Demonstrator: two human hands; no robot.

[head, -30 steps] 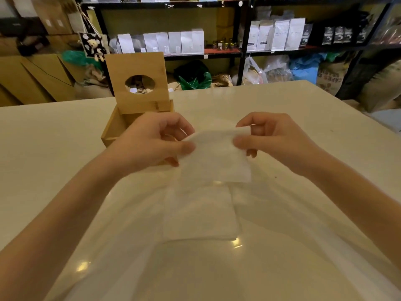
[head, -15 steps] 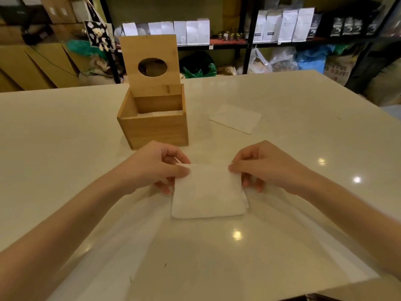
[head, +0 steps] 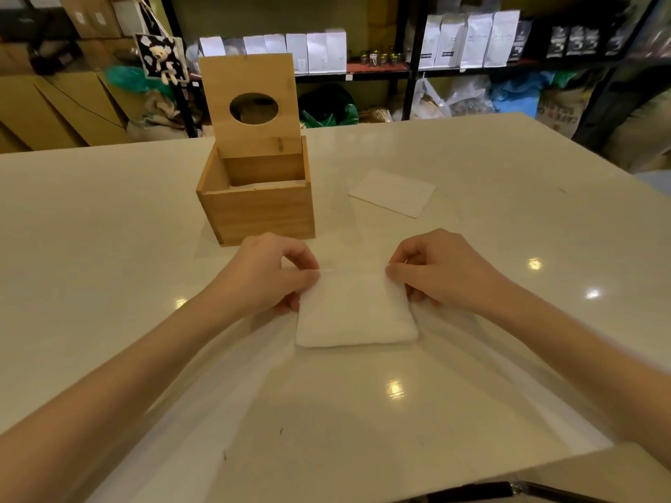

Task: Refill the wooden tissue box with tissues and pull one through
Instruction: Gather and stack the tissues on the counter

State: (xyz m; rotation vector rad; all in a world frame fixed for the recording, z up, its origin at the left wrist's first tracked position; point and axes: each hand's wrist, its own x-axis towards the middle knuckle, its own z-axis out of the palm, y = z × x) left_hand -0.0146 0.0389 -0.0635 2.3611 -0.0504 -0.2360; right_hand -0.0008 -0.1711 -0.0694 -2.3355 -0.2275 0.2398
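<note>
A stack of folded white tissues (head: 356,314) lies flat on the pale table (head: 109,266) in front of me. My left hand (head: 270,275) pinches its far left corner and my right hand (head: 435,270) pinches its far right corner. Just behind the hands stands the wooden tissue box (head: 259,208), its hinged lid (head: 250,99) with a round hole standing upright. A little white tissue shows inside the box, low down.
A single flat white tissue (head: 394,192) lies on the table to the right of the box. Behind the table are dark shelves (head: 406,67) with white bags, cardboard boxes at the left and plastic bags on the floor.
One second ago I held a tissue raised and hanging between both hands. It now lies folded on the stack on the table, and both hands have come down with it. The view tilted down.
</note>
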